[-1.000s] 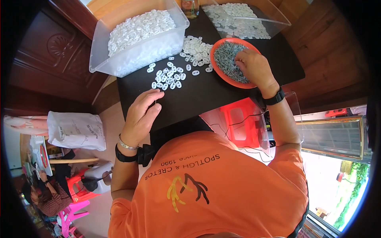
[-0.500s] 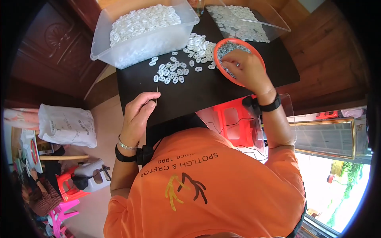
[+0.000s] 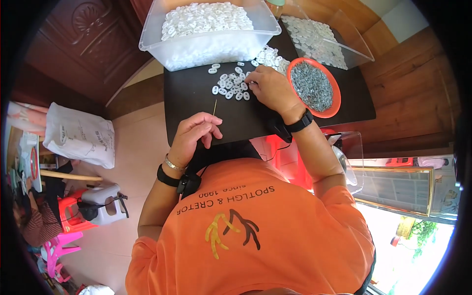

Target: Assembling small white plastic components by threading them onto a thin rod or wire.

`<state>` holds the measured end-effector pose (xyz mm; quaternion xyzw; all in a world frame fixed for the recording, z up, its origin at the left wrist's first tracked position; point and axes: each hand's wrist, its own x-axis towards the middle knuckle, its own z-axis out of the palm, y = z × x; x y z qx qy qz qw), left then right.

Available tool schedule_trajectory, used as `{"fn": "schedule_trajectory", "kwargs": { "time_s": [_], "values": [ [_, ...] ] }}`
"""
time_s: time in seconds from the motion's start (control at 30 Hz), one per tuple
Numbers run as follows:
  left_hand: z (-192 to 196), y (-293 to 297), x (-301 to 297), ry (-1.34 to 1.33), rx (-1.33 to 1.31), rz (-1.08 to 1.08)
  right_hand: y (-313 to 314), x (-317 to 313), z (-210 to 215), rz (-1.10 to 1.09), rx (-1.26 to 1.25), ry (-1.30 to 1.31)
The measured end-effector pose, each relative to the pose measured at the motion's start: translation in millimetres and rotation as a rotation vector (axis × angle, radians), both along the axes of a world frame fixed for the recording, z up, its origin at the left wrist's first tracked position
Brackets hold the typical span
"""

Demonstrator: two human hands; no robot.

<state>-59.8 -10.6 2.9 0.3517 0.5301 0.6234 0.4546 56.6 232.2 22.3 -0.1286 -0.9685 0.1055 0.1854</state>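
Note:
My left hand (image 3: 199, 132) pinches a thin, brass-coloured needle-like rod (image 3: 215, 107) that points up over the dark table (image 3: 196, 105). At the right side of a loose group of white oval plastic pieces (image 3: 230, 86), each with two holes, is my right hand (image 3: 275, 91). Its thumb and forefinger are drawn together beside the pieces; anything between them is too small to make out. An orange bowl (image 3: 337, 93) full of small grey metal parts (image 3: 312, 87) stands just right of that hand.
A large translucent bin (image 3: 216, 51) heaped with white pieces stands at the back. More white pieces (image 3: 272, 59) lie between it and the bowl. Behind the bowl is a clear tray (image 3: 361, 49) of flat whitish pieces. A white sack (image 3: 81, 135) and stools (image 3: 105, 201) are left; another person sits there.
My right hand has left the orange bowl and moved left to the loose white pieces. My left hand still holds the rod. The whole view has shifted somewhat.

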Motion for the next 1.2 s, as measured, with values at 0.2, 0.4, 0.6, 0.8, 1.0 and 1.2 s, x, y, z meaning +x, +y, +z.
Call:
{"fn": "schedule_trajectory", "kwargs": {
  "time_s": [0.2, 0.4, 0.6, 0.8, 1.0, 1.2],
  "values": [
    [-4.2, -3.3, 1.2, 0.01, 0.043, -0.009, -10.5, -3.1, 7.7, -0.004, -0.03, -0.064],
    [-5.2, -3.4, 2.6, 0.031, 0.036, -0.005, -6.7, -1.6, 6.1, 0.011, -0.009, -0.009],
    [-2.7, -3.2, 3.7, 0.054, 0.016, -0.007, 2.4, 10.2, 6.0, -0.035, -0.094, -0.072],
    [-2.3, -1.3, 5.2, 0.093, -0.003, 0.019, 4.4, 7.7, 7.1, -0.08, -0.311, -0.064],
    [-2.5, -1.8, 9.8, 0.128, -0.014, 0.039, 7.1, 13.3, -4.3, -0.078, -0.396, 0.165],
    [11.5, 5.6, 11.8, 0.142, -0.043, 0.07, -2.8, 24.7, 17.0, -0.005, -1.047, 0.13]
  ]
}}
